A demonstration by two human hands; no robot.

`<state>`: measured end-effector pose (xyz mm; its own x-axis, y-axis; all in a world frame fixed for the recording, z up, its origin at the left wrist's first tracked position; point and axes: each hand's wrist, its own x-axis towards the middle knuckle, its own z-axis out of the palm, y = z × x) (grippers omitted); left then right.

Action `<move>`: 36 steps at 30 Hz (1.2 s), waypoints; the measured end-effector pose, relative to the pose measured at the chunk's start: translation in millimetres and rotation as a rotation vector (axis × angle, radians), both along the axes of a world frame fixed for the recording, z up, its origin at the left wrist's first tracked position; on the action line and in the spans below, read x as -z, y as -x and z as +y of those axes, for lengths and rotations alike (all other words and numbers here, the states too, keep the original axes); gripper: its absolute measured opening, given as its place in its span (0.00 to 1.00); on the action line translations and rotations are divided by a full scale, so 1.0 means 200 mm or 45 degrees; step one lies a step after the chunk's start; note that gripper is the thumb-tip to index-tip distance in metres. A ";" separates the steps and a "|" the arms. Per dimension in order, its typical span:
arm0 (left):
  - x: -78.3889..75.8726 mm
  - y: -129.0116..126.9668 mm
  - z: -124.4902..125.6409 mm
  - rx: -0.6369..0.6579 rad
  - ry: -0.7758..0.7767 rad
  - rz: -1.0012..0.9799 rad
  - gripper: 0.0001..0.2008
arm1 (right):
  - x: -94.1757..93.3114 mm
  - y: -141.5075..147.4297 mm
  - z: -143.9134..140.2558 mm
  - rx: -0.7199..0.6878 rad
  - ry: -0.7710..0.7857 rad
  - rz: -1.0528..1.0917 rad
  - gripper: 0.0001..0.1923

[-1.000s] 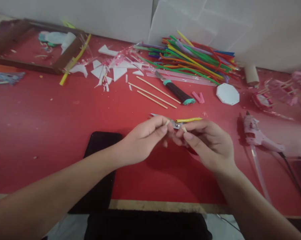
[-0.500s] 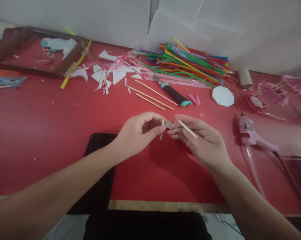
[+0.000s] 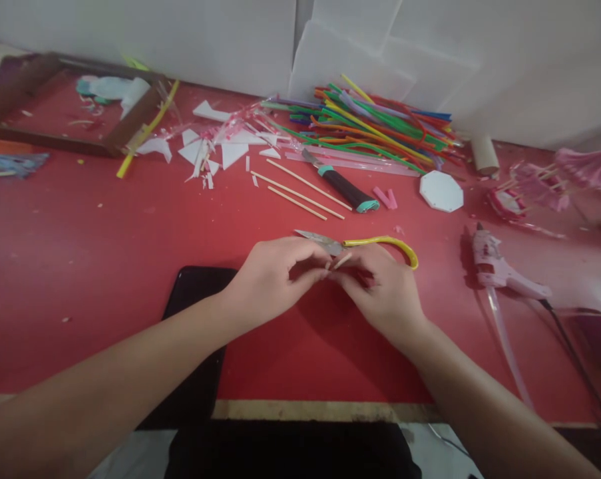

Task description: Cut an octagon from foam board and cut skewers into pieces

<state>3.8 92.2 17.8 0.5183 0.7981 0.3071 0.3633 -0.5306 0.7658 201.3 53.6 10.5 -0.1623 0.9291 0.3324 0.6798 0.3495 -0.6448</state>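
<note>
Head view looks down on a red bench [image 3: 105, 239] whose near edge, a pale wooden strip, runs across at 6 o'clock. Both hands meet at the centre: the left hand [image 3: 275, 276] and the right hand [image 3: 380, 289] have their fingertips pinched together on a short wooden stick [image 3: 342, 260], which juts out between them, tilted. Whether each hand grips its own piece cannot be told.

Just behind the fingers, at 12 o'clock from them, yellow-handled scissors [image 3: 375, 243] lie flat, blades pointing to 9 o'clock. A black phone [image 3: 193, 346] lies under the left forearm and reaches the near edge. The stretch of red surface at 9 o'clock of the hands carries only small crumbs, and the strip between the right wrist and the pink glue gun [image 3: 500, 269] at 3 o'clock is open too.

Farther back, three long wooden sticks [image 3: 300, 189] lie side by side, next to a knife with a black and teal handle [image 3: 347, 189]. Behind those a heap of coloured straws [image 3: 375, 126] rests against white foam boards [image 3: 360, 46] that close off the far side. White paper scraps [image 3: 220, 143] are scattered at 11 o'clock, a brown frame [image 3: 60, 140] sits at 10 o'clock, and a white octagon [image 3: 441, 191] lies at 1 o'clock.
</note>
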 end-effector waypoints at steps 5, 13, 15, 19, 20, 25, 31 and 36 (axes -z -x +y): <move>0.01 0.01 0.00 0.018 -0.103 0.028 0.04 | 0.03 0.00 0.02 -0.105 -0.081 -0.095 0.06; 0.02 -0.01 0.00 0.035 -0.151 0.024 0.06 | 0.02 0.02 0.01 -0.149 -0.122 -0.320 0.09; 0.02 -0.01 0.00 0.041 -0.206 0.026 0.06 | 0.02 0.03 0.00 -0.141 -0.101 -0.342 0.08; 0.02 -0.02 0.00 0.034 -0.230 0.032 0.04 | 0.03 0.04 0.00 -0.141 -0.087 -0.329 0.06; 0.01 -0.02 0.00 0.036 -0.221 0.036 0.04 | 0.03 0.04 0.01 -0.143 -0.078 -0.320 0.06; 0.00 -0.01 0.00 0.058 -0.154 0.080 0.04 | 0.02 0.03 0.01 -0.186 -0.017 -0.270 0.09; 0.01 0.00 0.02 0.056 -0.084 0.031 0.01 | 0.01 0.02 0.01 -0.171 0.006 -0.228 0.10; 0.01 0.00 0.03 0.018 -0.007 0.038 0.02 | -0.01 0.02 0.01 -0.085 0.030 -0.234 0.07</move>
